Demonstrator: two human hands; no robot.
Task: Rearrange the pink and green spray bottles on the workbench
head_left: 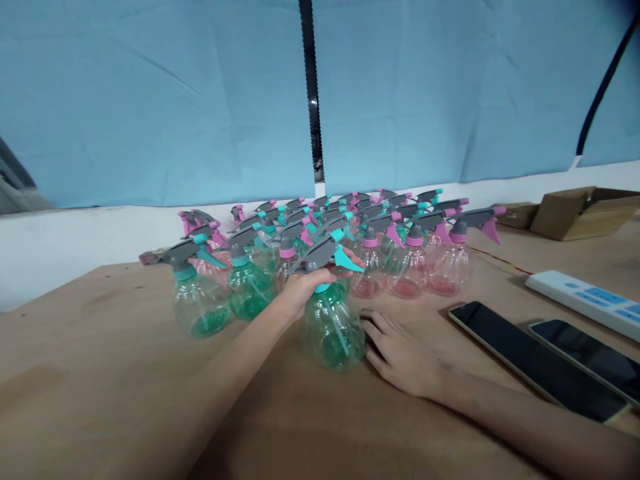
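My left hand (299,288) is wrapped around the neck of a clear green spray bottle (333,337) with a grey head and turquoise trigger. This bottle leans slightly at the front of the group. My right hand (407,355) rests low on the table beside its base, fingers bent and apart; whether the fingertips touch the bottle is hard to tell. Left of my left hand stand another green spray bottle (250,287) and a paler green-tinted spray bottle (200,303). Beyond my right hand are pink spray bottles (447,270) with pink triggers.
Many more spray bottles crowd the back of the wooden table (125,373). At right lie a large dark phone (530,353), a smaller phone (590,353) and a white power strip (590,297). An open cardboard box (575,213) sits farther back, before a blue curtain (200,100).
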